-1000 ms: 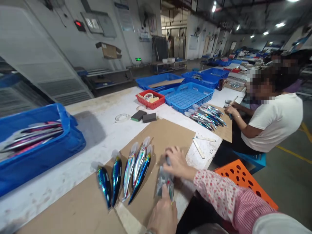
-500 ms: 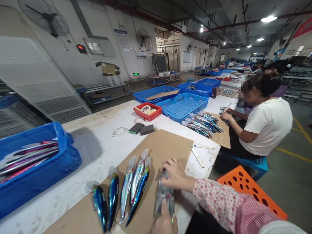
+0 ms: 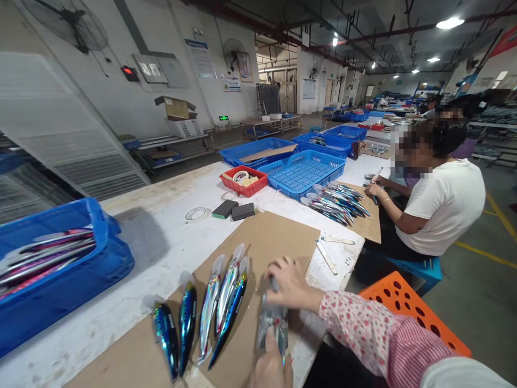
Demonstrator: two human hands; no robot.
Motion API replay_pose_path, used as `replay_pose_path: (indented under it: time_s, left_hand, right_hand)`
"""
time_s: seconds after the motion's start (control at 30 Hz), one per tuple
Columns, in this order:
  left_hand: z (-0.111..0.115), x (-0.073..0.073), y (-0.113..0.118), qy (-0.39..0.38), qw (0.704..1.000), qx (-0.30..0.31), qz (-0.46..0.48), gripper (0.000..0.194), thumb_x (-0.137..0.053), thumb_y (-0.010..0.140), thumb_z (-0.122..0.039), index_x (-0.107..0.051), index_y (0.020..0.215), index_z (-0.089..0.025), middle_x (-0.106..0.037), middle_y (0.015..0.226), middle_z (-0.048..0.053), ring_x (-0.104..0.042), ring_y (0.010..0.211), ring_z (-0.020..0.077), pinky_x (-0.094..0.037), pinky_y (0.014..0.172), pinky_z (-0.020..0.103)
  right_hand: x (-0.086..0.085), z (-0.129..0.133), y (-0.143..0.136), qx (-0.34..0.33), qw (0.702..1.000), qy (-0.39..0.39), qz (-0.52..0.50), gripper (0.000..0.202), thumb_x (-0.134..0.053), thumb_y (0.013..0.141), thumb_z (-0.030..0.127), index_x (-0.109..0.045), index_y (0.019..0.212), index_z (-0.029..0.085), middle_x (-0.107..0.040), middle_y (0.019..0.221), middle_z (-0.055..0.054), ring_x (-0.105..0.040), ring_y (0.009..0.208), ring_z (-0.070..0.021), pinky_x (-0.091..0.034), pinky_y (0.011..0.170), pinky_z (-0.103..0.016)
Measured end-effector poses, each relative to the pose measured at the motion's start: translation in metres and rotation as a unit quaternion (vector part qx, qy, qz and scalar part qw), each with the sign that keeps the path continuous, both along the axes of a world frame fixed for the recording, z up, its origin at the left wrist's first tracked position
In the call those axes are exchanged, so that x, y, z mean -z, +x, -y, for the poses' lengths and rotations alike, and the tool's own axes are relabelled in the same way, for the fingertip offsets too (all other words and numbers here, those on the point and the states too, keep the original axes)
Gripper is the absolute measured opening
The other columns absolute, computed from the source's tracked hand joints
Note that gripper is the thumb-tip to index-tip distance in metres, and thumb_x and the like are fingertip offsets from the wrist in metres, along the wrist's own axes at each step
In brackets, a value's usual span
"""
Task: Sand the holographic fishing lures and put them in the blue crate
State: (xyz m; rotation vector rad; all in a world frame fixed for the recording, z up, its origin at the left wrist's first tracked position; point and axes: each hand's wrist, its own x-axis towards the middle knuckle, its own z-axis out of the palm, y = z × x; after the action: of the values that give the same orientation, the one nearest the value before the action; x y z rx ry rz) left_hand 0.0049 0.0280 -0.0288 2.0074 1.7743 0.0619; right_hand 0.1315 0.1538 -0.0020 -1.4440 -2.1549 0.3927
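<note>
Near the cardboard's right edge lies a blurred grey, see-through piece [image 3: 264,320] with a shiny fishing lure on or in it. My right hand [image 3: 288,283] curls its fingers round something dark at the far end of this piece; what it grips is blurred. From the bottom edge, my left hand [image 3: 272,364] holds the near end of the piece, its forefinger stretched along it. To the left, several blue and silver lures [image 3: 188,328] with clear lips lie side by side on the brown cardboard [image 3: 278,234].
A blue bin [image 3: 64,285] of pink and silver lures stands left. Beyond the cardboard are black blocks [image 3: 242,212], tape [image 3: 196,214], a red tray [image 3: 250,188] and blue baskets [image 3: 302,175]. Cutters [image 3: 326,257] lie right. A person in white [image 3: 448,210] works beside more lures [image 3: 335,202].
The view has shifted slightly. Both hands stay at the grey piece, with only small finger movements; the lures on the cardboard lie as before.
</note>
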Motion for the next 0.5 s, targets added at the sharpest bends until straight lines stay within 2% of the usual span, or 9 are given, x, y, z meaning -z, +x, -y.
replay_pose_path:
  time_s: [0.1,0.27,0.4,0.5]
  left_hand:
    - [0.001,-0.008,0.000,-0.021,1.000,-0.010,0.003,0.059,-0.026,0.089,-0.023,-0.030,0.143,0.001,-0.073,0.093,0.019,-0.070,0.085,0.0283,-0.052,0.074,0.036]
    - [-0.002,-0.028,0.002,-0.068,0.997,-0.021,0.029,0.058,-0.027,0.093,-0.025,-0.026,0.144,0.003,-0.071,0.100,0.019,-0.068,0.097,0.0240,-0.049,0.085,0.031]
    - [-0.005,-0.037,0.003,-0.115,0.993,-0.010,0.015,0.057,-0.030,0.093,-0.022,-0.023,0.144,0.002,-0.070,0.104,0.019,-0.068,0.099,0.0238,-0.048,0.085,0.030]
    - [-0.005,-0.041,0.003,-0.101,0.994,-0.021,0.029,0.054,-0.032,0.093,-0.022,-0.027,0.142,0.001,-0.071,0.102,0.019,-0.068,0.099,0.0232,-0.049,0.084,0.029]
  right_hand:
    - [0.000,0.003,0.000,-0.037,0.999,-0.017,-0.008,0.034,-0.074,0.071,0.039,-0.059,0.098,0.026,-0.058,0.112,-0.001,-0.046,0.107,-0.0228,-0.035,0.084,-0.036]
    - [-0.006,0.000,0.001,0.009,1.000,0.000,0.022,0.027,-0.068,0.076,0.035,-0.059,0.098,0.024,-0.056,0.120,-0.003,-0.043,0.111,-0.0250,-0.034,0.085,-0.039]
    - [-0.006,0.003,0.002,-0.061,0.998,-0.014,0.021,0.034,-0.072,0.071,0.039,-0.058,0.099,0.026,-0.059,0.112,-0.001,-0.046,0.107,-0.0236,-0.035,0.083,-0.037]
    - [-0.006,-0.003,0.004,-0.033,0.999,-0.010,0.034,0.029,-0.069,0.076,0.039,-0.059,0.099,0.025,-0.059,0.114,-0.002,-0.046,0.108,-0.0236,-0.036,0.083,-0.038]
